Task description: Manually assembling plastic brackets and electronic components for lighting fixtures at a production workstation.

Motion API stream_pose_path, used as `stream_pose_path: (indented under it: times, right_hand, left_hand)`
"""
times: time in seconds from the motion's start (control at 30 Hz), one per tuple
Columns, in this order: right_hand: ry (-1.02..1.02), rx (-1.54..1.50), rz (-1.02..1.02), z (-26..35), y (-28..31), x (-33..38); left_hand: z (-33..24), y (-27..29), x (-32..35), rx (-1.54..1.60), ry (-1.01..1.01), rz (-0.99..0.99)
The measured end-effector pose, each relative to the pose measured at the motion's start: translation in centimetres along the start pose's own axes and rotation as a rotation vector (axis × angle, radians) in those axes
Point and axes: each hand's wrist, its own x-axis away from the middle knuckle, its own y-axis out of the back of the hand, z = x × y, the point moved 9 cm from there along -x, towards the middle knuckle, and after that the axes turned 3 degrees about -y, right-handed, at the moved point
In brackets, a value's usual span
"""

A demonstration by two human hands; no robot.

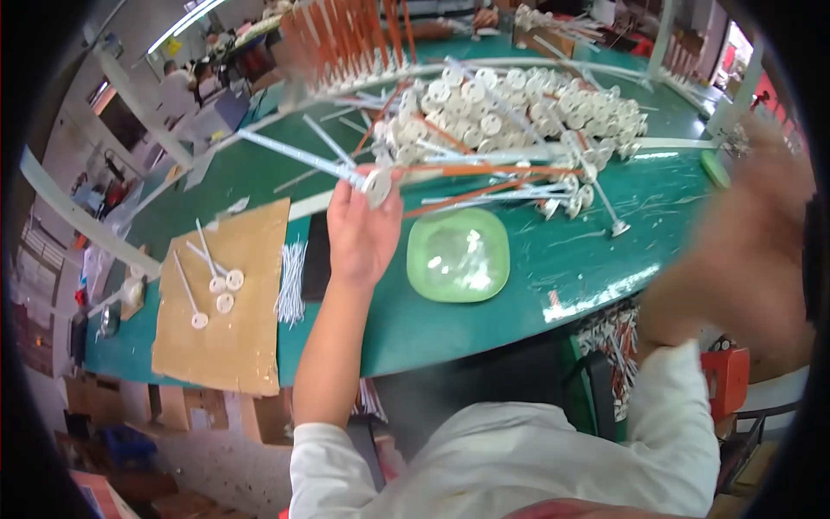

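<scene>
My left hand (pixel 363 238) is raised over the table, its fingers closed on a pale rod with a round white end disc (pixel 377 187). The rod points up and to the left. My right hand (pixel 761 208) is a blur at the far right; neither its fingers nor anything in them can be made out. Below and right of my left hand sits a light green dish (pixel 414 270) with something shiny in it. Several similar disc-ended rods (pixel 199 320) lie on a cardboard sheet (pixel 246 355) at the left. Beside the sheet is a bundle of thin white strips (pixel 292 281).
A heap of white disc-ended pieces (pixel 493 117) covers the back of the green table (pixel 536 259), with orange and white rods sticking out. Upright orange rods (pixel 346 43) stand behind. A dark flat pad (pixel 317 259) lies by the strips. A red object (pixel 724 381) is at lower right.
</scene>
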Motion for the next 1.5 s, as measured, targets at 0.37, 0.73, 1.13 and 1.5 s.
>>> stream_pose_path:
  times: [0.37,0.73,1.13,1.5]
  right_hand:
    - [-0.214,-0.260,0.068,-6.3,-13.8,2.1]
    - [-0.394,-0.528,0.061,-8.8,-14.8,2.8]
    - [-0.347,-0.524,0.040,-8.1,-15.0,3.6]
    - [-0.319,-0.542,0.010,-7.7,-14.5,3.6]
  left_hand:
    - [1.2,-0.3,2.1,-0.195,0.020,-0.135]
    - [1.6,-1.1,1.5,-0.106,0.025,-0.049]
    - [1.4,-1.0,2.2,-0.079,0.008,-0.095]
    - [1.5,-1.0,2.4,-0.023,0.035,-0.078]
